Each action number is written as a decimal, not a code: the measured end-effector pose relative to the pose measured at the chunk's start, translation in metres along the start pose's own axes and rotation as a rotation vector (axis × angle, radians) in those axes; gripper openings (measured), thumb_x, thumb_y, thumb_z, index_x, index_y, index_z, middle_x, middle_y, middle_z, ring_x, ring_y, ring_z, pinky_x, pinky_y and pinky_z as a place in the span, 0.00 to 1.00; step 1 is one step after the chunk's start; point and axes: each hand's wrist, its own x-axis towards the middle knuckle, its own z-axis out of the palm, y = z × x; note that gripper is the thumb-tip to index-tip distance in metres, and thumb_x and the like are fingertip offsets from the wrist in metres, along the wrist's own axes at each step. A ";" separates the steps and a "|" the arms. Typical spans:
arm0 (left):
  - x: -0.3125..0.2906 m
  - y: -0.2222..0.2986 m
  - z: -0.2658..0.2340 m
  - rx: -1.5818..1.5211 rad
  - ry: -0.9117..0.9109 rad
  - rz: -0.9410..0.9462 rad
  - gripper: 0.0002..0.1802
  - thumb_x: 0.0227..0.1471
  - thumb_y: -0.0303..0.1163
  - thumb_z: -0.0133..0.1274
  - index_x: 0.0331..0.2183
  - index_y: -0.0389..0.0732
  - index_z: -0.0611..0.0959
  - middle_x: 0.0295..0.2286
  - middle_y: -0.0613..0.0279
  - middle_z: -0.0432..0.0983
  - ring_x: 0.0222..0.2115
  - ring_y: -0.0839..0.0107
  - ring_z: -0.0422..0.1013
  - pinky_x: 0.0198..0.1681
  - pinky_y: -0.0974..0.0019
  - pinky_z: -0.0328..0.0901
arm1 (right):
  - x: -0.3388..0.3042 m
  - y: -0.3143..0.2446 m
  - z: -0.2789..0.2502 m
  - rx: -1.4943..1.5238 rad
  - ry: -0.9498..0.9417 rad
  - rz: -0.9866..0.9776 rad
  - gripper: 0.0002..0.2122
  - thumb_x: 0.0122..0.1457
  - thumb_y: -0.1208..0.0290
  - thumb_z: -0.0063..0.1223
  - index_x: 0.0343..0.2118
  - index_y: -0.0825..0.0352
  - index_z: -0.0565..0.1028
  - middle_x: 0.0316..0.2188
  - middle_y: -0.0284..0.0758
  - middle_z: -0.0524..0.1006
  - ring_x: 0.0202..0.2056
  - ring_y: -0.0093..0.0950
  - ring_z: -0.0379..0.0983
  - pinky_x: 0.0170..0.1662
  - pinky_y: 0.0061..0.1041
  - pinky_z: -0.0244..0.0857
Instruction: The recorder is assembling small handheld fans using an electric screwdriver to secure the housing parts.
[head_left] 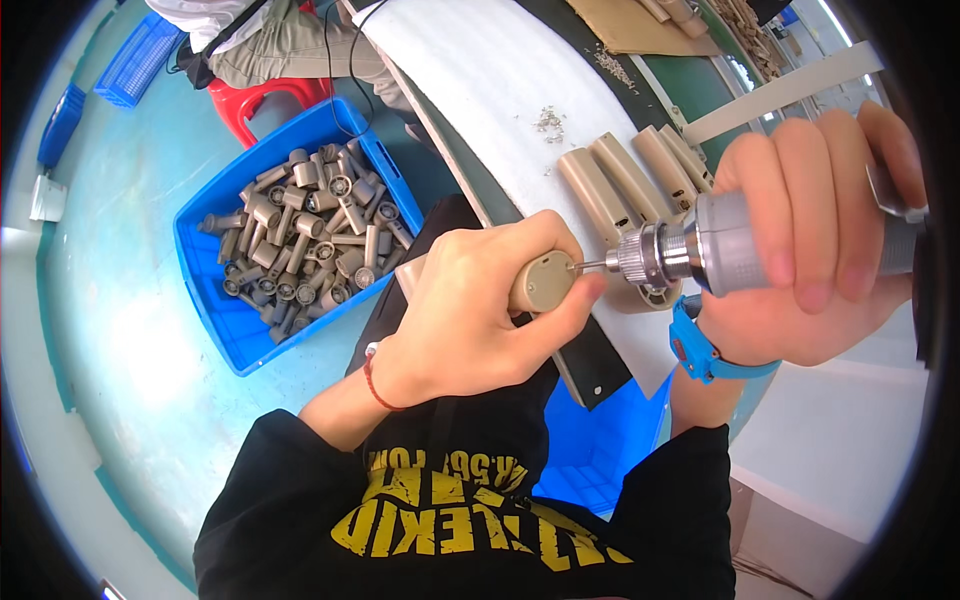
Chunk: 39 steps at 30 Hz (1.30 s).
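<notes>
My left hand [465, 315] is wrapped round a beige handheld fan housing [547, 281], its rounded end with small screw holes facing right. My right hand [815, 215] grips a grey electric screwdriver [735, 245] with a metal chuck. The thin bit points left and its tip meets a hole near the edge of that end; whether a screw sits there is too small to tell. Just beyond the chuck, several similar beige housings [630, 178] lie side by side on a white foam sheet [455, 60]. Part of another round-headed piece [655, 297] shows beneath the screwdriver.
Small screws [549, 124] lie scattered on the foam. A blue bin [222, 325] full of fan housings stands on the floor at left; another blue bin [585, 460] is below the table edge. A seated person [300, 50] and a red stool [240, 105] are at far left.
</notes>
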 end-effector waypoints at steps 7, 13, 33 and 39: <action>-0.001 0.003 0.000 0.054 -0.012 -0.008 0.06 0.43 0.26 0.56 0.22 0.38 0.74 0.13 0.64 0.67 0.13 0.75 0.63 0.18 0.73 0.57 | 0.005 -0.015 -0.005 -0.121 -0.172 0.225 0.20 0.58 0.45 0.38 0.27 0.60 0.68 0.14 0.30 0.68 0.12 0.21 0.65 0.19 0.19 0.63; 0.001 0.005 0.004 0.048 -0.018 -0.042 0.06 0.42 0.25 0.55 0.22 0.37 0.74 0.12 0.63 0.66 0.12 0.76 0.63 0.17 0.73 0.57 | -0.002 0.002 -0.002 -0.048 -0.134 0.064 0.15 0.60 0.52 0.42 0.28 0.60 0.68 0.13 0.30 0.68 0.14 0.20 0.66 0.20 0.19 0.63; -0.001 0.008 0.006 0.019 -0.048 -0.075 0.08 0.44 0.27 0.56 0.20 0.36 0.73 0.11 0.65 0.64 0.13 0.80 0.60 0.17 0.73 0.56 | 0.009 -0.009 -0.005 -0.230 -0.292 0.230 0.10 0.61 0.63 0.41 0.24 0.61 0.68 0.11 0.28 0.69 0.10 0.19 0.64 0.17 0.17 0.62; -0.012 -0.015 0.002 -0.117 -0.061 -0.298 0.12 0.49 0.31 0.55 0.21 0.36 0.73 0.12 0.70 0.65 0.14 0.82 0.60 0.17 0.75 0.55 | 0.011 0.024 -0.013 -0.543 0.067 0.438 0.30 0.58 0.41 0.30 0.35 0.70 0.71 0.16 0.28 0.68 0.16 0.19 0.63 0.22 0.18 0.59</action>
